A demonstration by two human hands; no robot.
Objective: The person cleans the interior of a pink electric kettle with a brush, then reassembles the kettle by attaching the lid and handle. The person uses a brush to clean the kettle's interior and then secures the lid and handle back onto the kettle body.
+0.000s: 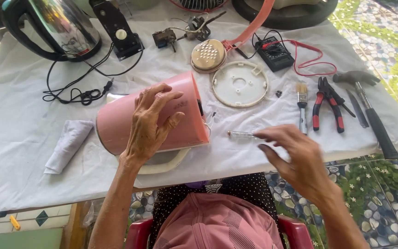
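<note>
Near the table's front edge, the left hand (150, 122) lies spread over a pink kettle (162, 115) tipped on its side. Just beside it, the right hand (295, 154) hovers open, fingertips touching a small screwdriver (241, 134). Farther right lie a brush (302, 103), pliers (327, 103) and a hammer (369, 110).

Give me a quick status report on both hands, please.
Left hand flat on pink kettle body, lying on its side. Right hand open, fingertips at clear-handled screwdriver. Brush and pliers lie just beyond.
</note>
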